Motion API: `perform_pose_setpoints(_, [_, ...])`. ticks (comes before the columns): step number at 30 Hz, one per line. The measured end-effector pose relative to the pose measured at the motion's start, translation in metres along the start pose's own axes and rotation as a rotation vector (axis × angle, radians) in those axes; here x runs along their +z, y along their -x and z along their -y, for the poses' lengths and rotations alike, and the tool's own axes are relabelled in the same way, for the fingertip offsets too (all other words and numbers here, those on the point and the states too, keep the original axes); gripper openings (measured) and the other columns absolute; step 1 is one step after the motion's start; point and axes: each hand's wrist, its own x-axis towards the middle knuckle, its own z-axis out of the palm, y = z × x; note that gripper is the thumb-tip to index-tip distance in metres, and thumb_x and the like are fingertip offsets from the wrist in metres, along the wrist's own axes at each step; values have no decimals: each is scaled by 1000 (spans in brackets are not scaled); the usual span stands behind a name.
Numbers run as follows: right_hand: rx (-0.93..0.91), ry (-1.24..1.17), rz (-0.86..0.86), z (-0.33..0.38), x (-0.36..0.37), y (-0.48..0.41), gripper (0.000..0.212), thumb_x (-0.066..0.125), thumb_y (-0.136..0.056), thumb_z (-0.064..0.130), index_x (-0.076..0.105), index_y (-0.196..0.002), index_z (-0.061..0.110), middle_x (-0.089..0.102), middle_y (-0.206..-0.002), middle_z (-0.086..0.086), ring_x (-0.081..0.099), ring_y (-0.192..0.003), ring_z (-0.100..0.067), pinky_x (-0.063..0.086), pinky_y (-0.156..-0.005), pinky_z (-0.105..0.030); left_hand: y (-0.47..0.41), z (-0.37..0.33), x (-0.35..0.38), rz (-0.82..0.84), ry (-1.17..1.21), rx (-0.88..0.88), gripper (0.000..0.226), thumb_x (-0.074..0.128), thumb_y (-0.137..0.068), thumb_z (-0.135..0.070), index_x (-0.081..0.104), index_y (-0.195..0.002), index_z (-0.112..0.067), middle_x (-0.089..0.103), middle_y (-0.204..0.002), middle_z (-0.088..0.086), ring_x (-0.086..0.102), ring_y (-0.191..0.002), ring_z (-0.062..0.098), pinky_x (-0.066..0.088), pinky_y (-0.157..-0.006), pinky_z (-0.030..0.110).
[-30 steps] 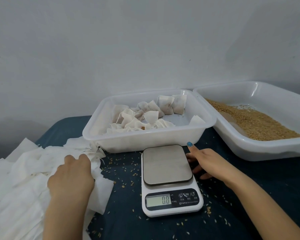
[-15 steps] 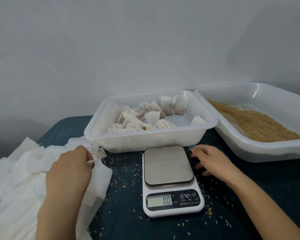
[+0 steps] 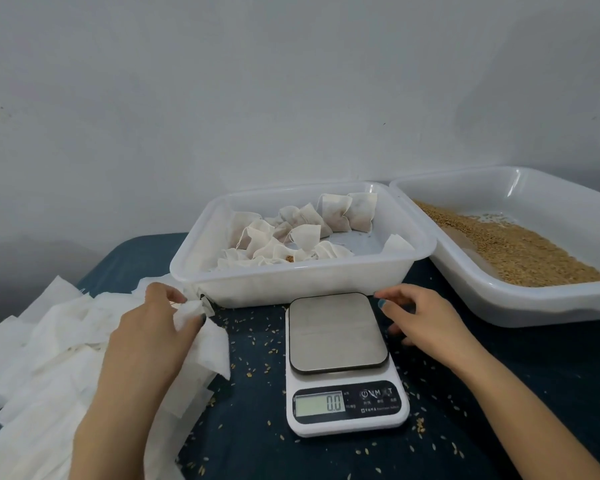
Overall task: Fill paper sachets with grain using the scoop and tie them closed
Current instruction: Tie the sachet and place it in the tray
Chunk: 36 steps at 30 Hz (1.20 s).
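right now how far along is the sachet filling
Done: a batch of tied sachets lies in the middle tub. In hand: the left hand pinches one empty sachet off the pile; the right hand is open beside the scale, which reads 0.0. Left: filling and tying this one, with the pile and plenty of grain waiting. No scoop is in view.

1 view only: head-worn wide-angle camera, facing forward and tilted down over a dark blue tabletop (image 3: 257,445) toward a grey wall (image 3: 291,81) filling the upper half of frame. Close range: left hand (image 3: 153,334) and right hand (image 3: 426,320) enter from the bottom edge, kitchen scale (image 3: 340,362) lower centre, grain tray (image 3: 534,306) cut by the right edge.
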Motion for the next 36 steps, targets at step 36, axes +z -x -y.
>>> perform_pose_setpoints(36, [-277,-318,-33,26,21,23,12,74,-85,29,63,-87,25,68,-79,12,67,-63,-11,52,-54,-20,18,-70,69,-217,662,452,36,73,-84,-6,60,-92,-39,67,-92,-23,63,-87,-1,45,-72,9])
